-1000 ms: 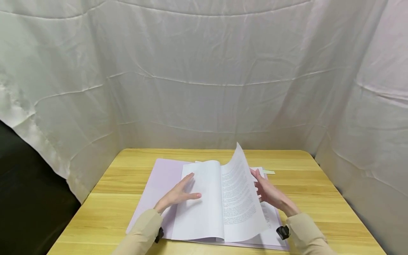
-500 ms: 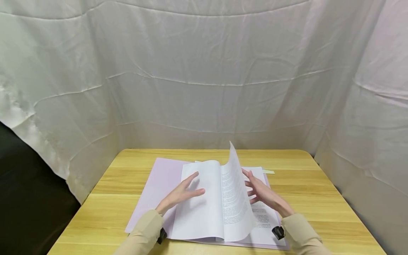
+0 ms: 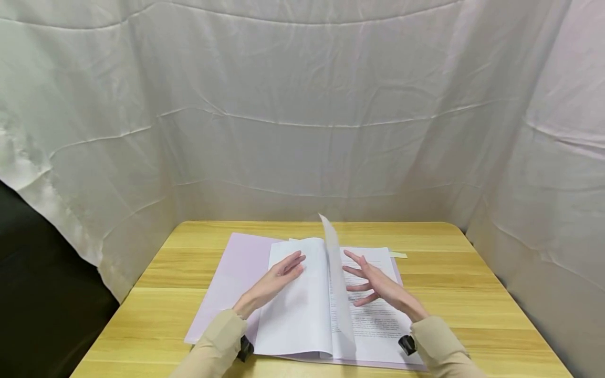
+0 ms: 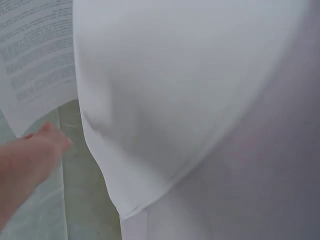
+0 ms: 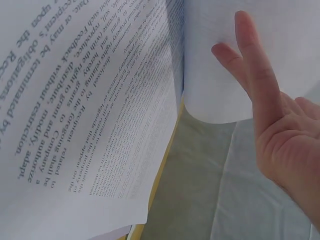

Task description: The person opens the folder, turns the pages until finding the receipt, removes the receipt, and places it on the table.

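Observation:
A lilac folder (image 3: 246, 265) lies spread on the table, with white sheets in it. Turned-over sheets (image 3: 295, 315) lie on its left side, blank side up. Near the fold a single page (image 3: 337, 289) stands almost upright and curves. My right hand (image 3: 383, 287) is just right of that page, fingers straight and spread, fingertips at its back; in the right wrist view the right hand (image 5: 280, 105) overlaps the blank paper. Beneath it lies a printed sheet (image 3: 383, 328). My left hand (image 3: 269, 283) is over the left sheets, fingers extended and holding nothing.
A pale yellow-green tab (image 3: 399, 255) sticks out at the folder's upper right. The wooden table (image 3: 482, 304) has light curtains (image 3: 302, 115) around its back and sides. A black surface (image 3: 42, 294) is at the far left.
The lifted page has swung leftward from leaning right to nearly upright, with my right hand following it. My left hand has shifted slightly right, its thumb closer to the fingers.

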The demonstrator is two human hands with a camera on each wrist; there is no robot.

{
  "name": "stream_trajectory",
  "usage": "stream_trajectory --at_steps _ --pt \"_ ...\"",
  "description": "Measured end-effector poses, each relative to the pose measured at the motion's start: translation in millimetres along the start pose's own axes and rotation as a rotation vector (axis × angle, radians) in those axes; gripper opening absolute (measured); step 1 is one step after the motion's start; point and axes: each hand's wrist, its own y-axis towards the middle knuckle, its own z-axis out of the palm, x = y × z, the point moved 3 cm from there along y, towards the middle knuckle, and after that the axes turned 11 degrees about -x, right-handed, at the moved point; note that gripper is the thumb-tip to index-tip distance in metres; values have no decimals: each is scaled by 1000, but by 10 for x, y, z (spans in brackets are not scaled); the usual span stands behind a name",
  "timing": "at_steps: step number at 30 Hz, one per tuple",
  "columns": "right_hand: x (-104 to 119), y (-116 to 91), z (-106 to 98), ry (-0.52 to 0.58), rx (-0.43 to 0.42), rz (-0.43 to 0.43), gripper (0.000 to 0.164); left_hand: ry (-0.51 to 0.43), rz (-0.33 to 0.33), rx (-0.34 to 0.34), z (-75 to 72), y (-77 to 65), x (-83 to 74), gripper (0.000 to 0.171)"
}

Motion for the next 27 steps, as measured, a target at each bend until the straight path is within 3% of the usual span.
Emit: stream_trajectory --at_steps 5,8,20,27 --pt "-15 8 26 -15 3 14 62 -208 -39 47 19 26 3 67" --pt "-21 7 28 -18 5 17 62 -283 -75 24 21 31 3 67" --pt "-60 -11 -17 -45 0 22 63 -219 -167 -268 12 80 64 77" --pt "-85 -36 -69 -71 -18 36 62 -188 -208 -366 -29 90 124 83"
